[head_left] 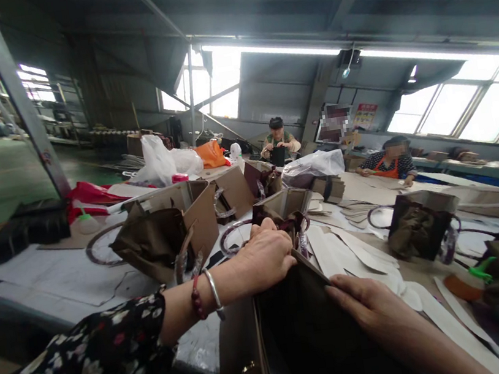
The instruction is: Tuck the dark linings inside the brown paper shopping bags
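Two bare hands at a dark bag on a crowded worktable, seen from the wearer's head. The dark bag (306,327) occupies the lower centre, close to the wearer, its upper edge slanting down toward the right. The left hand (270,251) is curled closed on the upper left part of this edge, its thumb against the dark material. The right hand (369,297) lies at the edge farther right, fingers extended and touching it; whether it also pinches the material cannot be told (its underside is hidden). A silver bangle (214,292) and a red beaded bracelet (197,298) encircle the left wrist, below a floral sleeve (91,351). Just beyond the left hand stands an open bag (280,204); to its left is a brown bag (202,218) with its lining pulled out. Pale cut pieces (365,254) spread to the right, near a bottle with a green nozzle (464,285). Across the table are two co-workers: one (279,139) holds a dark item, and another, farther right, wears an orange apron (386,169).
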Action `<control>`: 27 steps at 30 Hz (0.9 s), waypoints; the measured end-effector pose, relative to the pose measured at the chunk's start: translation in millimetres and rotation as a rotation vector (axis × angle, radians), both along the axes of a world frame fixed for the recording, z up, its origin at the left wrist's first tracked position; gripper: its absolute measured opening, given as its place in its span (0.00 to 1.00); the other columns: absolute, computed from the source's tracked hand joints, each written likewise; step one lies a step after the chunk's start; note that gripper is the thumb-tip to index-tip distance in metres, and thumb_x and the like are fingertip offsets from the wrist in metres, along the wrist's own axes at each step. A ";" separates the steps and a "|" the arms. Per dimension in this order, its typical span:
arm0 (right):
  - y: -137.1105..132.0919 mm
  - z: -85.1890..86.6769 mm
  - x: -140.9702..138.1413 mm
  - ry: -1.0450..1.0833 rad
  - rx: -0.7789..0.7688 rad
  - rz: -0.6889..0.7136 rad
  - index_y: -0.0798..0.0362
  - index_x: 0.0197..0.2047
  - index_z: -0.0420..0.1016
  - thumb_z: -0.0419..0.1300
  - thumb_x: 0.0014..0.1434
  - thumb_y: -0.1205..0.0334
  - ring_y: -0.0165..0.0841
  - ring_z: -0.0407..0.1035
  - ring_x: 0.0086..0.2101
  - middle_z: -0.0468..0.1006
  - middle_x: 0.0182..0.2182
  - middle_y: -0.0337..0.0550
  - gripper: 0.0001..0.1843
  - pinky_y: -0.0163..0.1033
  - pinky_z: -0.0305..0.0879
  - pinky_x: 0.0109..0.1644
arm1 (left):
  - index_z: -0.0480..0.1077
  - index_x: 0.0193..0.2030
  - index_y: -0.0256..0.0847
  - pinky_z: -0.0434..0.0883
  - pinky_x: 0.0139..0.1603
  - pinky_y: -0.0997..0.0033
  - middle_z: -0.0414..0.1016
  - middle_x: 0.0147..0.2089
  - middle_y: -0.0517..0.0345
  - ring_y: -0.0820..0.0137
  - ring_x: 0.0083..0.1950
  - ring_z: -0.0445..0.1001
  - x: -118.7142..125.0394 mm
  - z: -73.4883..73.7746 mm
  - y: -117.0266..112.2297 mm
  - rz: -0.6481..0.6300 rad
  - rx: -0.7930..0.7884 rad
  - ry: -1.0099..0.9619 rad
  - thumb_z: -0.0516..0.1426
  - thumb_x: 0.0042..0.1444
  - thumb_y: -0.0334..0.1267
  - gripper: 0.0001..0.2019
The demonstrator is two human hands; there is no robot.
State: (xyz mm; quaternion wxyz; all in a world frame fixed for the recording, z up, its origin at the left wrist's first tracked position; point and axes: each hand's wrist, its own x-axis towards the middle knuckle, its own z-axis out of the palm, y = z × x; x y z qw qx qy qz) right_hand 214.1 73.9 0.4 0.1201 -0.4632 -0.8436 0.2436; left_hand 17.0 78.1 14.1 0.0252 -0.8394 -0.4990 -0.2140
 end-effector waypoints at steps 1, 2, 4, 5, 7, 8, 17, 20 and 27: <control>-0.1 0.5 -0.2 0.004 0.003 0.000 0.52 0.26 0.63 0.42 0.57 0.52 0.32 0.63 0.27 0.67 0.23 0.38 0.17 0.36 0.56 0.32 | 0.71 0.25 0.37 0.59 0.46 0.65 0.73 0.32 0.55 0.65 0.42 0.63 1.4 1.0 -0.2 0.013 -0.006 -0.003 0.55 0.53 0.36 0.08; -0.2 0.9 -0.3 0.008 0.003 -0.002 0.52 0.26 0.63 0.42 0.57 0.51 0.32 0.63 0.27 0.67 0.23 0.38 0.17 0.36 0.56 0.32 | 0.71 0.25 0.37 0.59 0.46 0.65 0.73 0.32 0.55 0.65 0.42 0.63 2.6 1.8 -0.3 0.026 -0.011 -0.004 0.55 0.52 0.36 0.08; -0.4 1.3 -0.5 0.012 -0.007 -0.010 0.53 0.26 0.63 0.42 0.57 0.51 0.32 0.63 0.27 0.68 0.23 0.39 0.18 0.36 0.56 0.32 | 0.71 0.25 0.37 0.60 0.46 0.64 0.73 0.31 0.54 0.64 0.42 0.63 4.4 2.7 -0.3 0.053 -0.017 -0.003 0.55 0.52 0.36 0.08; -0.3 1.4 -0.6 0.014 -0.010 -0.013 0.53 0.26 0.64 0.42 0.56 0.51 0.33 0.63 0.27 0.68 0.23 0.39 0.18 0.36 0.57 0.32 | 0.71 0.25 0.37 0.60 0.46 0.64 0.73 0.31 0.53 0.64 0.42 0.63 5.0 2.9 -0.1 0.062 -0.020 0.000 0.55 0.52 0.35 0.08; 0.1 0.9 -0.8 0.016 -0.007 -0.012 0.53 0.27 0.64 0.42 0.56 0.51 0.33 0.63 0.27 0.69 0.23 0.39 0.18 0.36 0.57 0.32 | 0.71 0.25 0.36 0.60 0.46 0.64 0.73 0.30 0.53 0.64 0.41 0.63 5.9 3.0 0.3 0.068 -0.025 0.010 0.55 0.51 0.35 0.08; 0.4 0.5 -1.0 0.017 -0.003 -0.012 0.53 0.26 0.64 0.42 0.56 0.51 0.33 0.64 0.27 0.69 0.23 0.39 0.18 0.36 0.57 0.32 | 0.71 0.25 0.36 0.60 0.46 0.64 0.73 0.30 0.52 0.64 0.41 0.63 6.3 3.0 0.6 0.071 -0.028 0.013 0.55 0.51 0.35 0.08; 0.8 1.6 2.0 0.035 -0.054 -0.008 0.53 0.26 0.65 0.44 0.55 0.50 0.33 0.64 0.27 0.70 0.24 0.40 0.18 0.35 0.59 0.31 | 0.70 0.24 0.34 0.59 0.44 0.63 0.72 0.31 0.50 0.62 0.41 0.63 10.6 3.3 -1.3 0.097 0.001 0.021 0.55 0.51 0.35 0.09; 6.4 8.4 -2.5 0.033 -0.146 0.017 0.55 0.34 0.67 0.46 0.55 0.49 0.32 0.64 0.25 0.71 0.24 0.40 0.18 0.34 0.58 0.28 | 0.70 0.24 0.34 0.59 0.42 0.61 0.72 0.29 0.50 0.61 0.41 0.63 11.7 1.2 -2.0 0.096 0.034 0.036 0.54 0.52 0.35 0.09; 35.2 9.5 -33.7 0.005 0.078 0.082 0.54 0.27 0.67 0.47 0.56 0.55 0.32 0.63 0.26 0.71 0.23 0.41 0.15 0.36 0.56 0.30 | 0.69 0.25 0.34 0.59 0.44 0.61 0.71 0.30 0.50 0.62 0.40 0.63 8.6 -2.3 -1.0 0.095 0.050 0.050 0.53 0.52 0.33 0.08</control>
